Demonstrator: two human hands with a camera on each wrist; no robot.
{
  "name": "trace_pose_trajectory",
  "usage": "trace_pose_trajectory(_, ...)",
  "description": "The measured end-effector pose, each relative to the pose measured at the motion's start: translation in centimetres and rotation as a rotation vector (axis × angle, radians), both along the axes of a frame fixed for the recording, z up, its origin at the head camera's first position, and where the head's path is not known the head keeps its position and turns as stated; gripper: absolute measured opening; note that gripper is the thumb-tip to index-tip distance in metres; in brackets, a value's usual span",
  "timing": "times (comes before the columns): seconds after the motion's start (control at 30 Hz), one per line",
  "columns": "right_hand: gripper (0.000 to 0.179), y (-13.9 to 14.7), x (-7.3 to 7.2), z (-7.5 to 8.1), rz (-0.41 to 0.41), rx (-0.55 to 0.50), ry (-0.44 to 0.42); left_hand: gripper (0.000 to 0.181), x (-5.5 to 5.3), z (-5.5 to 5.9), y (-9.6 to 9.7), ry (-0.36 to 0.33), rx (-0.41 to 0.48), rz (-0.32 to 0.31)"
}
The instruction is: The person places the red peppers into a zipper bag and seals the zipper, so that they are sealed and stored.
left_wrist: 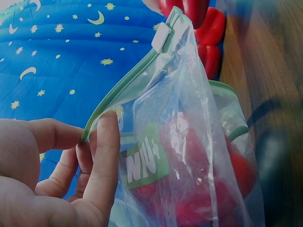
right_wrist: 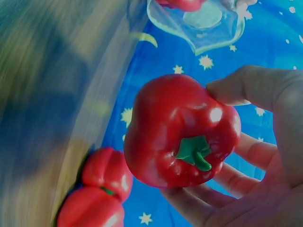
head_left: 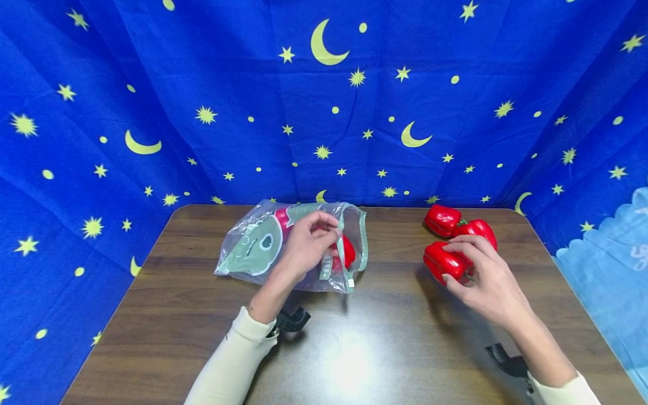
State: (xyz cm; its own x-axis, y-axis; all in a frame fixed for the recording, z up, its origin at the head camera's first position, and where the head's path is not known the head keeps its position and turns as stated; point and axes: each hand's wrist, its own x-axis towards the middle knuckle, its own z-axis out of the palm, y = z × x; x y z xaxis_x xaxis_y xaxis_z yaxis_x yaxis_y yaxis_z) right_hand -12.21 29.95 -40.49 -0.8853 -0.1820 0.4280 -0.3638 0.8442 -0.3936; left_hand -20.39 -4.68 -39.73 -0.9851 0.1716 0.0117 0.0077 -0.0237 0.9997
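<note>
A clear zip bag [head_left: 243,247] with green print and a green slider edge lies on the table, its mouth towards the right. My left hand [head_left: 311,242] pinches the upper lip of that mouth between thumb and fingers, as the left wrist view [left_wrist: 90,161] also shows. Inside the bag is a red bell pepper [head_left: 348,251], partly hidden by the film. My right hand [head_left: 486,278] grips another red bell pepper [right_wrist: 182,132], whose green stem faces the right wrist camera. Two more bell peppers [head_left: 442,220] lie just behind it.
The wooden table [head_left: 395,337] ends at a blue cloth [head_left: 263,101] with yellow moons and stars. A light blue scalloped cloth [head_left: 607,270] hangs on the right. Black wrist mounts [head_left: 296,319] stick out from both forearms.
</note>
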Motion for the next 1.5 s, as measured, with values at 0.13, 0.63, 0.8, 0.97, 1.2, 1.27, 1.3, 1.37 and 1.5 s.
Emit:
trace_pose_trajectory(0.13, 0.052, -0.7, -0.2, 0.0, 0.03, -0.004, -0.007, 0.016, 0.0, 0.0, 0.0, -0.001, -0.004, -0.003)
trace_pose_trajectory(0.63, 0.055, -2.6, -0.9, 0.0, 0.107, -0.02, -0.014, 0.016, 0.0, -0.1, 0.0, 0.005, 0.003, -0.012)
trace_pose_trajectory(0.8, 0.054, -3.2, -1.2, 0.1, 0.143, -0.045, -0.021, 0.016, 0.0, -0.1, 0.1, 0.007, 0.009, -0.012)
trace_pose_trajectory(0.97, 0.054, -3.8, -1.3, 0.0, 0.154, -0.055, -0.033, 0.016, 0.0, -0.2, 0.1, 0.004, -0.003, -0.012)
trace_pose_trajectory(1.2, 0.052, -4.7, -1.6, -0.2, 0.175, -0.063, -0.054, 0.016, 0.1, -0.1, 0.1, 0.0, -0.013, -0.013)
trace_pose_trajectory(1.27, 0.052, -4.8, -1.6, -0.2, 0.176, -0.071, -0.067, 0.015, 0.1, -0.1, 0.1, 0.0, -0.018, -0.013)
trace_pose_trajectory(1.3, 0.052, -4.9, -1.6, -0.2, 0.176, -0.075, -0.074, 0.015, 0.1, -0.1, 0.1, 0.0, -0.019, -0.012)
trace_pose_trajectory(1.37, 0.052, -5.2, -1.7, -0.2, 0.176, -0.083, -0.09, 0.015, 0.1, -0.1, 0.1, 0.001, -0.022, -0.011)
trace_pose_trajectory(1.5, 0.051, -5.6, -2.0, -0.3, 0.189, -0.106, -0.111, 0.015, 0.1, -0.1, 0.2, 0.008, -0.018, -0.009)
